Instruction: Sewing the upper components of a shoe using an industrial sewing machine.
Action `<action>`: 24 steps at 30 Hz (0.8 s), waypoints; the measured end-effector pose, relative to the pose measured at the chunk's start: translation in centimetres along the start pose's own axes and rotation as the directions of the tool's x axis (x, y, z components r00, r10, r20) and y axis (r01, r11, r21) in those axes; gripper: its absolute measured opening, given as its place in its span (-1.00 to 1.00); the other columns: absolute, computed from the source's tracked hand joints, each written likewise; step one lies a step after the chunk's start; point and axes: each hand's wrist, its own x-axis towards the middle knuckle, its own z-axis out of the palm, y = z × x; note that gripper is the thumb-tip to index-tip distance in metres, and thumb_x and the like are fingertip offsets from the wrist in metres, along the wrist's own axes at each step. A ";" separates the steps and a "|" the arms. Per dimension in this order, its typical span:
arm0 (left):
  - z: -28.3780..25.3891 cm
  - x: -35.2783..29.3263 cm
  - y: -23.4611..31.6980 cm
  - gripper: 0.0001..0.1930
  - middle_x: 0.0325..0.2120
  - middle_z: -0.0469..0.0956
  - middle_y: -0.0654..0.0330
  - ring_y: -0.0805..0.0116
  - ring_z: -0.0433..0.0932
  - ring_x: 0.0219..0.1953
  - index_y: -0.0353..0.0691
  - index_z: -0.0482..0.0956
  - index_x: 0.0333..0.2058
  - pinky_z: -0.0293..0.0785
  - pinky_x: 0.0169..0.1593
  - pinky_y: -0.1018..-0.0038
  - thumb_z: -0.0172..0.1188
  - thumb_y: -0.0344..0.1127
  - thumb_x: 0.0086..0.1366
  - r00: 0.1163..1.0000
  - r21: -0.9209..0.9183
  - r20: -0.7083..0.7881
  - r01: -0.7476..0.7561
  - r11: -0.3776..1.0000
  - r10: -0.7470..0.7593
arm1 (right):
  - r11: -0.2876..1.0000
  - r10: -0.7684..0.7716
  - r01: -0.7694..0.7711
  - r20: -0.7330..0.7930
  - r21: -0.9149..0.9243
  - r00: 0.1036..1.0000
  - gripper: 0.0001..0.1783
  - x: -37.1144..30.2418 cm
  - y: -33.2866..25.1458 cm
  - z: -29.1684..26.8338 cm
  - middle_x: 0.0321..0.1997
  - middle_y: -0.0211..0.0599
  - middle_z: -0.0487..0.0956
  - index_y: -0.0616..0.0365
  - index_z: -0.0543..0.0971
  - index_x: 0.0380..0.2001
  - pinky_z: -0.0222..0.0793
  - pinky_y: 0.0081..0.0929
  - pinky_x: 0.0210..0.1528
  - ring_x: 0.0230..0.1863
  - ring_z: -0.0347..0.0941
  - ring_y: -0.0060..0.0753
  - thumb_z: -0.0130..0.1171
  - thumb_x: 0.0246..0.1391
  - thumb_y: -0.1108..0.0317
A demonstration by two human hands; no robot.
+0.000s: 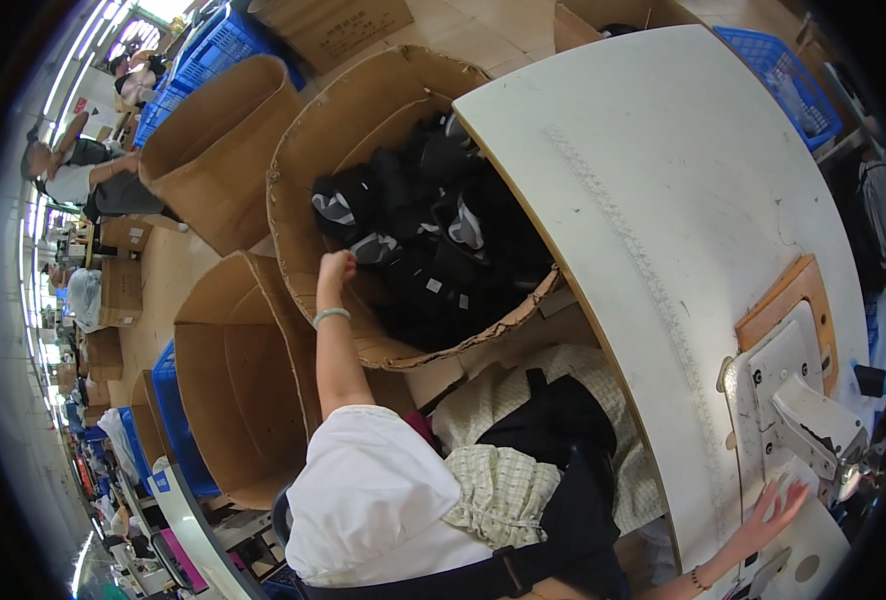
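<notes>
Grey-patched black cloth pieces (408, 265) heap in a ragged cardboard box (303, 165); left hand (337, 266) curled beside them, grip unclear; right hand (769, 520) splayed near a sewing machine (768, 395).

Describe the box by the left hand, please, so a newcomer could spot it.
Find the large white table. Along its left edge stands an open cardboard box, the left hand near its rim. Unlike the two boxes farther left, it shows heaped black items.

Items (428, 235) in a box (308, 135), left of the table (683, 160) (sewing machine (785, 395) atop)
</notes>
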 end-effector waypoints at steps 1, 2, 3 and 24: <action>0.6 0.4 -1.2 -0.85 -0.67 0.40 0.14 0.35 0.38 -0.68 -0.36 0.43 -0.59 0.39 -0.60 0.52 0.05 -0.38 -0.16 0.998 0.060 0.047 0.047 0.997 -0.050 | 0.972 0.049 -0.052 0.019 0.230 0.999 -0.50 0.9 -0.5 0.5 -0.08 -0.11 0.27 0.31 0.21 -0.09 0.13 -0.45 -0.07 -0.08 0.21 -0.33 0.01 -0.08 0.28; 1.4 0.8 -2.1 -0.83 -0.61 0.42 0.11 0.29 0.43 -0.61 -0.36 0.44 -0.55 0.42 -0.53 0.48 0.05 -0.37 -0.14 0.992 0.096 0.105 0.054 0.994 -0.064 | 0.915 0.025 -0.034 0.027 0.403 0.999 -0.48 1.5 -1.0 1.0 -0.07 -0.10 0.26 0.33 0.18 -0.08 0.10 -0.46 -0.06 -0.08 0.21 -0.36 0.01 -0.08 0.26; 2.6 1.4 -2.5 -0.81 -0.56 0.43 0.09 0.25 0.45 -0.54 -0.39 0.43 -0.49 0.43 -0.46 0.47 0.04 -0.38 -0.11 0.977 -0.012 0.200 0.073 0.997 -0.069 | 0.893 0.097 -0.103 0.036 0.439 0.995 -0.48 2.1 -1.4 1.4 -0.07 -0.10 0.26 0.33 0.18 -0.08 0.10 -0.46 -0.06 -0.08 0.21 -0.36 0.01 -0.08 0.26; 25.2 6.1 -1.1 -0.76 -0.68 0.46 -0.01 0.18 0.47 -0.60 -0.35 0.48 -0.70 0.37 -0.54 0.37 -0.09 -0.37 -0.02 0.832 0.289 -0.107 -0.499 0.817 0.545 | 0.516 0.171 -0.261 0.201 0.815 0.965 -0.49 4.6 -4.1 3.0 -0.16 -0.31 0.31 0.26 0.19 -0.13 0.07 -0.59 -0.05 -0.12 0.21 -0.52 0.10 -0.21 0.48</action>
